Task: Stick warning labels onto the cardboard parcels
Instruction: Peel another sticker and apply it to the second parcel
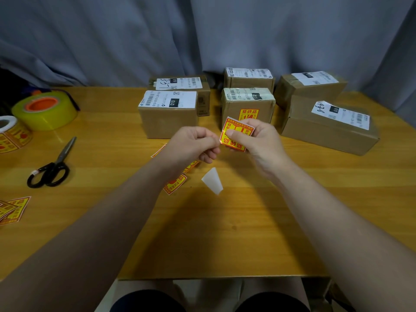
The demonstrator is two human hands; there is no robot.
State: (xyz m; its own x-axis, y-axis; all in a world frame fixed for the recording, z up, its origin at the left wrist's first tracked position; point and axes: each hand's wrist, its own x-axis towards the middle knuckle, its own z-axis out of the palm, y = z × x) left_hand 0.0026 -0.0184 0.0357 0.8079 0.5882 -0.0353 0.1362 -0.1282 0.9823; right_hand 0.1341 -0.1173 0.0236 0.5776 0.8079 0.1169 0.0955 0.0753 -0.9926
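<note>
six cardboard parcels stand at the far side of the table [225,233] in three pairs, each pair one behind the other: left back [198,95], left front [167,122], middle back [248,83], middle front [231,109], right back [290,88], right front [326,136]. each has a white shipping slip on top. only the middle front one carries a stuck label [249,114], on the side facing the person.

one warning label [238,130] is held above the table, just in front of the middle front parcel. the right hand [256,143] grips it, thumb on the printed face and fingers curled behind. the left hand [193,146], fingers curled, pinches at its lower left edge. the printed face is toward the camera, its text upside down, and its longer side runs away from the person, leaning slightly right.

three loose labels [174,184] show partly under the left hand and forearm, and one white backing scrap [212,180] lies beside them. at the left lie one pair of scissors [51,167], one yellow tape roll [45,111], one label roll [13,134] and a small overlapping label pile [13,208], its count unclear.
</note>
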